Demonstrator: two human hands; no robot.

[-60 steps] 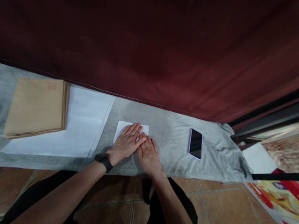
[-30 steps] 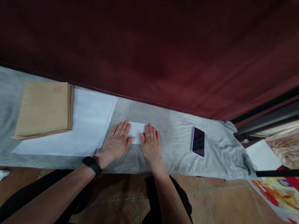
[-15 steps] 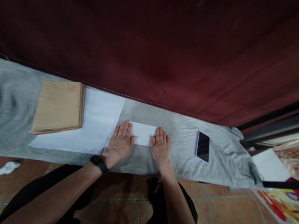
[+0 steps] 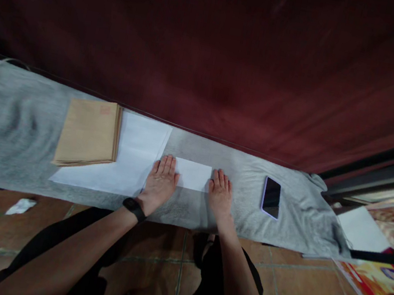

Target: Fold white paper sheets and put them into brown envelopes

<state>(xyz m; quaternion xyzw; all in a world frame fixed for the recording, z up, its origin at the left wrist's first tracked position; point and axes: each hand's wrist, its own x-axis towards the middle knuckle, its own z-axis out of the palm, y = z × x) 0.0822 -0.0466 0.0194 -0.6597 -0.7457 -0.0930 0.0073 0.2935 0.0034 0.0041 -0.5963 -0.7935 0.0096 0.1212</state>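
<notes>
A small white rectangle of paper (image 4: 194, 175) lies flat on the grey cloth between my two hands. My left hand (image 4: 162, 179) rests flat at its left edge, fingers stretched forward, palm down. At the right edge lies my right hand (image 4: 220, 192), also palm down with fingers extended. Neither hand grips anything. Left of my left hand are large white sheets (image 4: 140, 145), and a stack of brown paper envelopes (image 4: 89, 131) sits on top of them, partly covering them.
A phone (image 4: 271, 197) in a lilac case lies on the grey cloth (image 4: 248, 177) to the right. A dark red curtain (image 4: 212, 59) hangs behind the surface. Crumpled white tissue (image 4: 21, 206) is on the tiled floor, and a colourful printed box (image 4: 385, 290) stands at the right.
My right hand has slid slightly right, farther from my left hand, and more of the white paper shows between them. The whole view has tilted and shifted a little.
</notes>
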